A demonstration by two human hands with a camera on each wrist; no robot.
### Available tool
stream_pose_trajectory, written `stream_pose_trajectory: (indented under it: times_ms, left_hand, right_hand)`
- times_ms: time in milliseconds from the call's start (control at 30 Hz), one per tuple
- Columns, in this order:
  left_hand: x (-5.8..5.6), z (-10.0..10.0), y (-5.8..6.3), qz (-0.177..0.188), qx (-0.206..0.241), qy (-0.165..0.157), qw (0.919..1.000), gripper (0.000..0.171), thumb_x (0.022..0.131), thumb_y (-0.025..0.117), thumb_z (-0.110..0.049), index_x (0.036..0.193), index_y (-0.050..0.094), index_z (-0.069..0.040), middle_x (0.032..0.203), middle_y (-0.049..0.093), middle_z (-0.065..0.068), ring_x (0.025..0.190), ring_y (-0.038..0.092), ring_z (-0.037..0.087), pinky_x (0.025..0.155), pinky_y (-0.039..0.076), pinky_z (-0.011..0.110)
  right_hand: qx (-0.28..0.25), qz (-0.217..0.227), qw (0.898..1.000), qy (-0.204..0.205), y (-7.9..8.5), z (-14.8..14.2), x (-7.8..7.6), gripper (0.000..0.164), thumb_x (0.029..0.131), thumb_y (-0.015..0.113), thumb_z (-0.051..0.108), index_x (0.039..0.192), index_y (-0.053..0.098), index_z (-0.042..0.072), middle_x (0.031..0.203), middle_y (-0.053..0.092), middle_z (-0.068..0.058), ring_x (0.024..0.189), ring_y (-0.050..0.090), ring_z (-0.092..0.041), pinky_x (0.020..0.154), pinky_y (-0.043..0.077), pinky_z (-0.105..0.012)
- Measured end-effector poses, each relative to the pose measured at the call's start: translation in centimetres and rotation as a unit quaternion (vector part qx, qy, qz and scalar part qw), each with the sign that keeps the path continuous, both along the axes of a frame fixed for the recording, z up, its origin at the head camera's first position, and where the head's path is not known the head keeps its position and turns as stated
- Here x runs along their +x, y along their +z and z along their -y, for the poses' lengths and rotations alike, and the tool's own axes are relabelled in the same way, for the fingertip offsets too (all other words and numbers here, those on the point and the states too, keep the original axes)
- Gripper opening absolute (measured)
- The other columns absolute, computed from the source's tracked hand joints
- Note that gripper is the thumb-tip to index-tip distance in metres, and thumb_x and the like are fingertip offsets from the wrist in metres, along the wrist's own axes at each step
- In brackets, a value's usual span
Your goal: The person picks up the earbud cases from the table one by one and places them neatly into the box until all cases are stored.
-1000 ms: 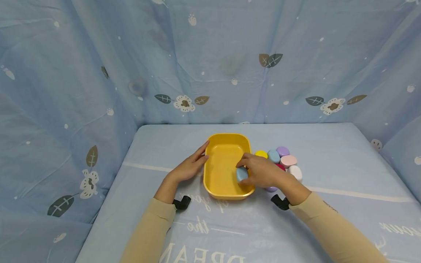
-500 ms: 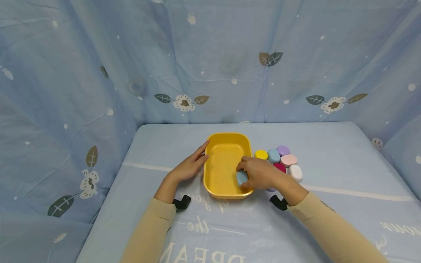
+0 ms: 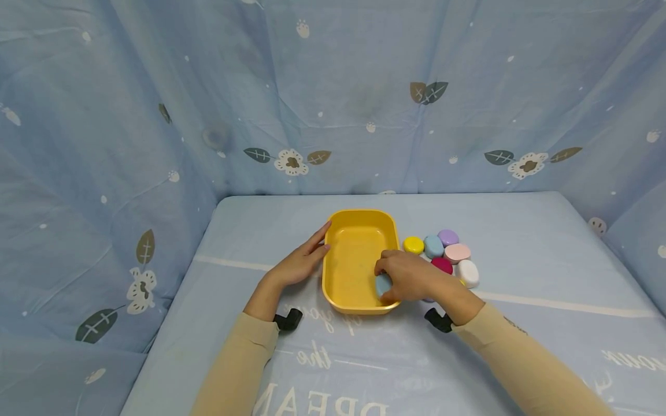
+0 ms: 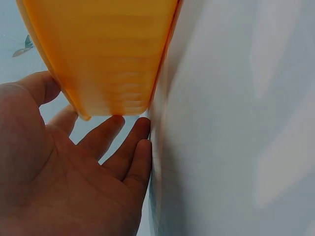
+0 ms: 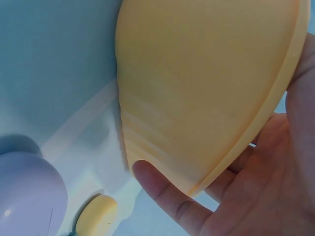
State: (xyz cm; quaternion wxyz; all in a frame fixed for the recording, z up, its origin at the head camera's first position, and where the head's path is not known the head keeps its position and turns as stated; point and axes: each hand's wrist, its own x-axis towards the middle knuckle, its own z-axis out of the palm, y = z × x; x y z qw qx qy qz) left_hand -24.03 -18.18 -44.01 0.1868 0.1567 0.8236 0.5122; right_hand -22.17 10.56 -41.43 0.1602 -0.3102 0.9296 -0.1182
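A yellow rectangular tray (image 3: pixel 351 263) with rounded corners lies on the cloth-covered table. My right hand (image 3: pixel 411 276) reaches over its right rim and grips a light-blue rounded piece (image 3: pixel 383 283), shaped like a small soap bar, low in the near right corner. The fingers partly cover that piece. In the right wrist view one finger (image 5: pixel 167 191) lies against the tray's outer wall. My left hand (image 3: pixel 298 267) rests its extended fingers along the tray's left side, with the thumb at the rim. The left wrist view shows the fingertips (image 4: pixel 117 122) right at the outer wall.
Right of the tray lies a cluster of similar pieces: yellow (image 3: pixel 413 245), light blue (image 3: pixel 433 247), lavender (image 3: pixel 448 237), pink (image 3: pixel 457 253), dark red (image 3: pixel 441 265) and white (image 3: pixel 467 273). My right hand and wrist partly hide others. A patterned blue curtain (image 3: pixel 333 115) hangs behind the table.
My right hand has sunk slightly toward the tray's near right corner with the light-blue piece, uncovering more of the yellow and dark red pieces. The left hand stays in place.
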Motion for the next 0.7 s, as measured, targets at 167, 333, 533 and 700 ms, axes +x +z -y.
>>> stream_pose_trajectory:
  times_ms: [167,333,533,700]
  left_hand:
    - [0.6,-0.2,1.1,-0.001,0.006,0.000,1.0000,0.063,0.113,0.042,-0.024,0.168,0.012,-0.023,0.175,0.013,0.006,0.155,0.034,0.036,0.128,0.025,0.055]
    - [0.5,-0.1,0.9,0.002,0.013,0.000,0.9999,0.063,0.113,0.042,-0.025,0.168,0.012,-0.025,0.175,0.013,0.006,0.155,0.034,0.036,0.128,0.024,0.055]
    - [0.4,-0.1,0.9,0.002,0.006,0.003,1.0000,0.063,0.113,0.042,-0.026,0.168,0.012,-0.026,0.175,0.013,0.005,0.155,0.034,0.035,0.128,0.024,0.054]
    - [-0.1,0.1,-0.5,-0.009,-0.003,0.005,0.9999,0.062,0.113,0.042,-0.034,0.167,0.012,-0.035,0.175,0.014,0.000,0.155,0.036,0.032,0.128,0.025,0.053]
  right_hand:
    - [0.006,0.013,1.000,-0.008,0.1,0.2,0.0,0.045,0.079,0.090,0.034,0.116,0.072,0.015,0.107,0.060,0.003,0.094,0.056,-0.018,0.093,0.054,-0.038]
    - [0.017,0.026,0.999,-0.017,0.2,0.4,-0.1,0.046,0.079,0.090,0.034,0.117,0.071,0.015,0.108,0.059,0.003,0.096,0.056,-0.018,0.095,0.055,-0.038]
    - [0.022,0.033,0.999,-0.019,0.3,0.6,-0.1,0.047,0.080,0.090,0.033,0.118,0.070,0.014,0.110,0.060,0.001,0.099,0.056,-0.019,0.098,0.055,-0.038]
    - [0.017,0.038,0.999,-0.025,0.2,0.6,0.0,0.048,0.080,0.090,0.034,0.119,0.070,0.015,0.111,0.059,0.002,0.101,0.055,-0.019,0.099,0.055,-0.039]
